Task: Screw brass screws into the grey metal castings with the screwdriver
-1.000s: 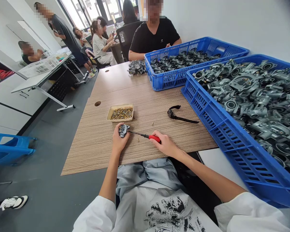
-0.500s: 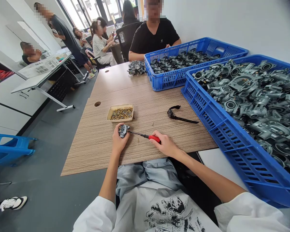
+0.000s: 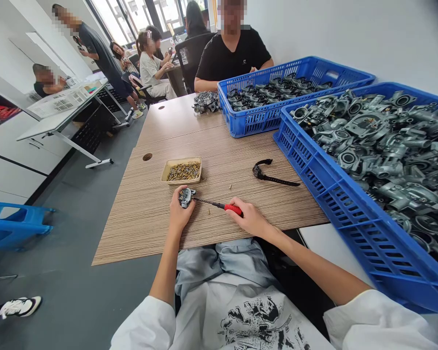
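Our left grip [image 3: 181, 210] pinches a small grey metal casting [image 3: 186, 197] between thumb and fingers, above the near part of the bench [image 3: 131, 218]. Our right grip [image 3: 251, 218] closes around the red-handled screwdriver with a dark, thin shaft [image 3: 219, 205], its tip at the casting's right edge; we cannot tell whether it is seated in anything.

The tip could slip off, we judge, if we push at this slant without lining up, and it would then run toward our left fingers. The casting could also twist, since only our fingers brace it. Two tiny brass-coloured pieces, one just on the near side of the shaft [image 3: 209, 211] and one farther right [image 3: 230, 186], could roll away if a wrist brushes them.

On the far side of the left grip, the cream rectangular plastic tray [image 3: 182, 183] holds a heap of small gold and silver-coloured pieces [image 3: 184, 171]; a knock from our knuckles might spill some. To the right, the near blue slatted plastic crate [image 3: 336, 206] is piled high with grey metal castings, while the far blue plastic crate [image 3: 237, 127] holds darker metal parts.
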{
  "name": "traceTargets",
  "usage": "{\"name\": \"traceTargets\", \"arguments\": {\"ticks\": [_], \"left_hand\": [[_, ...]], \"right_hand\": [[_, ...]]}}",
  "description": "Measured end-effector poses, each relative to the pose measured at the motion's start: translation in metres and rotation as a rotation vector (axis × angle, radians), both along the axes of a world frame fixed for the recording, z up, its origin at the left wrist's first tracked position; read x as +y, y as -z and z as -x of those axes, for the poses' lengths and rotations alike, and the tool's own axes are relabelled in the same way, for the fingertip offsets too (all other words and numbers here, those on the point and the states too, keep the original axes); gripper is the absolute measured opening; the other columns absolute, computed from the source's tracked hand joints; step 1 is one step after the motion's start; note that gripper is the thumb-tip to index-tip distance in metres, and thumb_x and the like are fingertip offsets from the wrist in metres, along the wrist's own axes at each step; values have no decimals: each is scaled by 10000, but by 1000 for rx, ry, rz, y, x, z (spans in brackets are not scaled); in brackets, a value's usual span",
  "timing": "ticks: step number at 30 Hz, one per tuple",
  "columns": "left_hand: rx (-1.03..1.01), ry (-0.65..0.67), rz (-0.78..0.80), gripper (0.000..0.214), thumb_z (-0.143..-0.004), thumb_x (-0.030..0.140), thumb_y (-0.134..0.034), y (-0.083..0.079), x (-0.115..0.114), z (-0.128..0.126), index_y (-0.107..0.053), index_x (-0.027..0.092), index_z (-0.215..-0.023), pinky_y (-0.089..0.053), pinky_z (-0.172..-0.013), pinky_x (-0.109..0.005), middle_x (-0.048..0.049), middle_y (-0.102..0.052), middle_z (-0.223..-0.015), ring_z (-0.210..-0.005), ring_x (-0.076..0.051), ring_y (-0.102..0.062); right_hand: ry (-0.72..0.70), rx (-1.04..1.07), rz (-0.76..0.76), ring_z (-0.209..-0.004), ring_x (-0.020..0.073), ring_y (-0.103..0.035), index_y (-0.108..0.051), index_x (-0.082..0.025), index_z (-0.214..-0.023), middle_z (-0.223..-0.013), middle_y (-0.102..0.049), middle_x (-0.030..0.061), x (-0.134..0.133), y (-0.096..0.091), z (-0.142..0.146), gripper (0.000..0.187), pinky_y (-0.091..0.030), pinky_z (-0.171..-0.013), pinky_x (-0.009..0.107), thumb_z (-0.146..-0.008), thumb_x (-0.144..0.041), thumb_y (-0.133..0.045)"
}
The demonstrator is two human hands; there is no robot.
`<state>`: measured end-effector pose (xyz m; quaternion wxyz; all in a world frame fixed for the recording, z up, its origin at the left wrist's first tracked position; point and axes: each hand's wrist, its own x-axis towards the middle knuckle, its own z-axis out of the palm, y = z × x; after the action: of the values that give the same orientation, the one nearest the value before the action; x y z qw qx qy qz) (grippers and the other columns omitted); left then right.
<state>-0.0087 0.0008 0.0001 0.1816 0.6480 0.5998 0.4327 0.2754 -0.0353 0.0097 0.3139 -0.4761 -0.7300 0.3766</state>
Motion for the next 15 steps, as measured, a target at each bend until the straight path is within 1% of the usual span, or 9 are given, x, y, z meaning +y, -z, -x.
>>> {"name": "traceTargets", "arguments": {"ticks": [6,15], "left_hand": [[5,0,1,488,-841,276,-687,0,0,0,-568,246,-1314,-506,-996,-369,-65,-676,-1181,-1049,-228,-656],[7,2,-4,479,-846,276,-680,0,0,0,-564,249,-1310,-506,-997,-372,-66,-672,-1186,-1059,-232,-654]], "right_hand": [[1,-4,-2,-715,186,-610,-603,-253,-1037,-809,-663,-7,0,1,0,233,-412,-686,278,-1028,-476,-538],[1,0,7,-722,188,-620,-607,-250,-1045,-830,-685,-1,-1,0,0,232,-419,-690,278,-1027,-472,-541]]}}
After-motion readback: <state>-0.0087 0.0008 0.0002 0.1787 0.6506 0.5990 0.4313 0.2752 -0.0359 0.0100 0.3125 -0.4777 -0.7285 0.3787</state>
